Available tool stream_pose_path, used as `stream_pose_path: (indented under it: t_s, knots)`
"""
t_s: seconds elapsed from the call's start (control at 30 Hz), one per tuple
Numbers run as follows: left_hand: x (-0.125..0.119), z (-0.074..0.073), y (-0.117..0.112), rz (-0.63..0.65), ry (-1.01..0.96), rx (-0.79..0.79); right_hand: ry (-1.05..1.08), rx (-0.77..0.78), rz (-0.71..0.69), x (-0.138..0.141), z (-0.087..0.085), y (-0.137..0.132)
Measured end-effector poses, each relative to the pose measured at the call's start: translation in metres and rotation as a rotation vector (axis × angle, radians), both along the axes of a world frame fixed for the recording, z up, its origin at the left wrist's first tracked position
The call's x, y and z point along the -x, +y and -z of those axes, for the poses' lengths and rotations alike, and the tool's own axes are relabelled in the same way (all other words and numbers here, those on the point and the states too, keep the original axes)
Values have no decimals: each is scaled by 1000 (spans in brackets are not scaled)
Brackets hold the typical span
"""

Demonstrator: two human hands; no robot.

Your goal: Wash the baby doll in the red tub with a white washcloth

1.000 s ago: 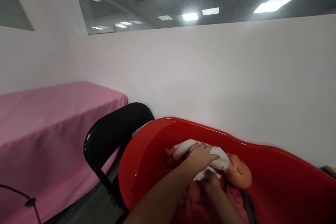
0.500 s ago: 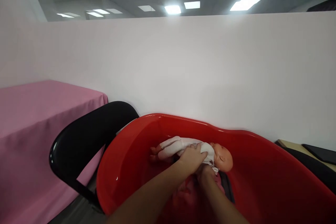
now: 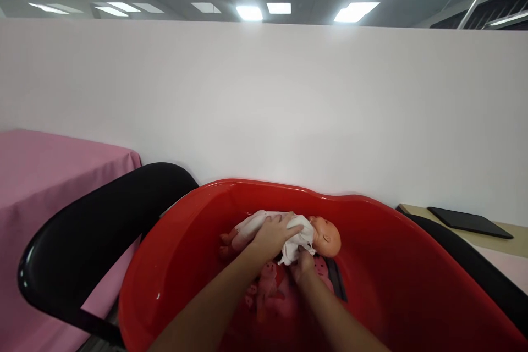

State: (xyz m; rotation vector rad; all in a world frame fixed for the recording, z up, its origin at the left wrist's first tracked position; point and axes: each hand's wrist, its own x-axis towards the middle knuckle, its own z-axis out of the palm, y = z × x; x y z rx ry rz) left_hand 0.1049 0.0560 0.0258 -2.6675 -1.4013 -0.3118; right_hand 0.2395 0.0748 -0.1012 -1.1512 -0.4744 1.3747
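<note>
A baby doll [image 3: 325, 235] in white clothing lies on its side in a red tub [image 3: 185, 242], its head to the right and its bare feet to the left. My left hand [image 3: 274, 235] grips the doll's body around the waist, thumb stretched over a loose white cloth [image 3: 297, 239] at its chest. Below the doll's chest, my right hand [image 3: 304, 265] is closed at the lower edge of that cloth; its fingertips are partly hidden. Several pink dolls [image 3: 270, 280] lie in the tub beneath my hands, partly covered by my forearms.
A black chair [image 3: 78, 236] stands against the tub's left side, beside a table with a pink cloth [image 3: 53, 159]. At right, a dark flat tablet-like object [image 3: 470, 221] rests on a light brown surface. A white wall [image 3: 264, 110] rises behind the tub.
The view has turned to the right. The white cloth now bunches more and hangs lower at the doll's chest. More of the pink dolls shows below my hands.
</note>
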Motion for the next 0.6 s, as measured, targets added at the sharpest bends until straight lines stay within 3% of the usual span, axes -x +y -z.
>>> stream_pose_path:
  t_s: [0.3,0.53,0.6]
  knots:
    - [21,-9,5,-444,-68,181,185,78,113,7,-18,13]
    - [20,-5,5,-457,-249,302,135,138,279,-3,-17,16]
    - [17,-6,7,-431,-250,308,119,120,254,4,-16,16]
